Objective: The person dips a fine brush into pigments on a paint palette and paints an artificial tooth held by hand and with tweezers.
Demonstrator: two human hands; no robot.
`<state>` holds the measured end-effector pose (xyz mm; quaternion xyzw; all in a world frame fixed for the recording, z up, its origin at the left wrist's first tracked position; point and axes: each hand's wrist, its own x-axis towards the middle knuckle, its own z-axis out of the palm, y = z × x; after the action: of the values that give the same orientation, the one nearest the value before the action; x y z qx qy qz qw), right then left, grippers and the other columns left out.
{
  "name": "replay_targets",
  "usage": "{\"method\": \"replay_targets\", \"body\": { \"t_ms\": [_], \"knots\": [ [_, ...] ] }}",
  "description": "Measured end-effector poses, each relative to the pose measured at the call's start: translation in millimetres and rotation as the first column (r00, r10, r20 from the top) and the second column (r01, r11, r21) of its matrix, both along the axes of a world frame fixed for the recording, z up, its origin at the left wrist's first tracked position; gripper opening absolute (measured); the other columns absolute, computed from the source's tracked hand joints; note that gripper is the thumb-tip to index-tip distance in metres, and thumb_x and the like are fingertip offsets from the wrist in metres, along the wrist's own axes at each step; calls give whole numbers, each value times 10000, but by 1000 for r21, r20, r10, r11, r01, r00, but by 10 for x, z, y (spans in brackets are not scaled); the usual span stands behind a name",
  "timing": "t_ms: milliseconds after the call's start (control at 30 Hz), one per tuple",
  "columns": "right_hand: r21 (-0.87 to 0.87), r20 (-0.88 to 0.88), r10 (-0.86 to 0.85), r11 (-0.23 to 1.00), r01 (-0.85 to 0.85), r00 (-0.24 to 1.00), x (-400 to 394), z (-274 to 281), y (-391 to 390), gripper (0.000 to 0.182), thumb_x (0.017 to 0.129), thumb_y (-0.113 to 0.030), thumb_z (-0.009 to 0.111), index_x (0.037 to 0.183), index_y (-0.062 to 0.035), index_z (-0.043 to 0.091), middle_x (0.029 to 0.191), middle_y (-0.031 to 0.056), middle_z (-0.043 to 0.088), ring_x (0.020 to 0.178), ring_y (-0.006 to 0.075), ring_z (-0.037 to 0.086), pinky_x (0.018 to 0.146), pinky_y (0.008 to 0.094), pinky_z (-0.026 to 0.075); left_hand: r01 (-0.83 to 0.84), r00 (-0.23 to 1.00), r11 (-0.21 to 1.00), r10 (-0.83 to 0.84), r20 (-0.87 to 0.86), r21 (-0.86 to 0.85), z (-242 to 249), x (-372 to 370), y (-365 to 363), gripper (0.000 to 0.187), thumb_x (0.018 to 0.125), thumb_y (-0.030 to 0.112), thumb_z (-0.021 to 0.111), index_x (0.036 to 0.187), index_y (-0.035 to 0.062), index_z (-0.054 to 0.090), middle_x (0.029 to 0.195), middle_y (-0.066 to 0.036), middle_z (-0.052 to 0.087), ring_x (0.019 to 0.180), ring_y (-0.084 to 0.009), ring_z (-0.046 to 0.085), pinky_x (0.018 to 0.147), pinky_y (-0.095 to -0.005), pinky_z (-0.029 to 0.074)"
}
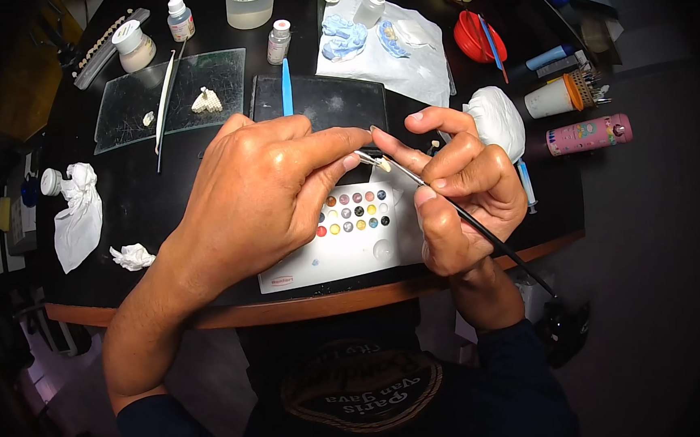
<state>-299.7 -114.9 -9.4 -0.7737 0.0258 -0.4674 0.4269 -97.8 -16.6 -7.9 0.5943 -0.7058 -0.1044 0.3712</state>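
Observation:
Between thumb and index finger, my left hand [262, 184] pinches metal tweezers [368, 158], most of which the hand hides. At their tips is a small cream-white piece [384, 165], perhaps a tooth shape. My right hand [465, 186] grips a thin black-handled brush [489, 235], its tip at or very near the piece; contact is too small to tell. Both hands are raised over the front of the table, index fingertips close together. Below them lies a white palette sheet [305, 272] with rows of small coloured dots [359, 211], partly covered by my left hand.
A glass plate [119, 113] with a white tool [165, 101] lies back left. Small bottles [279, 42] stand behind. A paper towel [429, 75], red bowl [475, 37], brush cup [548, 97] and pink bottle [589, 134] are to the right. Crumpled tissues [80, 217] lie left.

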Motion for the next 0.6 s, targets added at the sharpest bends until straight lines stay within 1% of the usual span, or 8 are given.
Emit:
{"method": "replay_targets", "body": {
  "t_ms": [33, 133, 233, 333, 433, 533, 600],
  "knots": [
    [1, -2, -5, 1000, 5, 1000, 4, -2, 5, 80, 834, 56, 536, 848, 4, 477, 771, 133, 559, 1202, 372, 554, 925, 675, 606, -1, 1000, 1000, 1, -2, -3, -4, -1, 1, 206, 937, 103, 707, 1121, 109, 800, 670, -39, 611, 626, -202, 573, 648, -359, 348],
    [86, 36, -42, 996, 39, 998, 24, -11, 27, 129, 752, 92, 614, 797, 2, 533, 745, 105, 596, 1124, 350, 627, 917, 570, 642, 0, 1000, 1000, 0, -8, -14, -11, -4, -4, 202, 937, 103, 706, 1116, 108, 800, 670, -41, 615, 627, -204, 579, 648, -360, 351],
    [108, 43, -38, 994, 33, 998, 24, -6, 39, 126, 746, 91, 612, 786, 2, 531, 739, 103, 593, 1125, 354, 626, 916, 571, 642, 1, 1000, 1000, -1, -17, -19, -9, -4, -4, 202, 937, 104, 705, 1116, 109, 799, 668, -43, 613, 624, -207, 577, 644, -363, 352],
    [6, 2, 10, 1000, -10, 1000, -9, -7, 5, 91, 829, 54, 546, 852, -1, 476, 772, 133, 552, 1206, 351, 544, 948, 686, 589, -3, 1000, 1000, 2, -18, -15, -6, -4, -4, 206, 939, 107, 703, 1121, 112, 798, 668, -45, 614, 622, -210, 579, 639, -365, 353],
    [-115, 13, -44, 992, 45, 999, -14, -1, 4, 104, 828, 59, 560, 870, -9, 493, 785, 128, 560, 1209, 335, 526, 987, 691, 564, -5, 1000, 1000, 4, -18, -15, 6, -9, -3, 210, 940, 110, 700, 1126, 115, 798, 673, -47, 621, 623, -210, 585, 636, -366, 355],
    [-164, -28, -79, 984, 73, 996, -29, -5, 8, 118, 823, 68, 572, 890, -11, 513, 803, 125, 574, 1212, 325, 513, 1016, 690, 543, -1, 1000, 1000, 1, -17, -20, 4, -5, -7, 214, 940, 110, 697, 1129, 114, 797, 679, -47, 631, 626, -210, 591, 637, -365, 357],
    [-165, -30, -83, 983, 77, 996, -26, -9, 8, 118, 819, 71, 574, 891, -8, 522, 804, 125, 580, 1211, 325, 516, 1018, 685, 544, 1, 1000, 1000, -2, -23, -16, -2, -2, -7, 215, 939, 109, 697, 1130, 112, 797, 683, -47, 637, 629, -209, 595, 637, -364, 359]
  ]
}}
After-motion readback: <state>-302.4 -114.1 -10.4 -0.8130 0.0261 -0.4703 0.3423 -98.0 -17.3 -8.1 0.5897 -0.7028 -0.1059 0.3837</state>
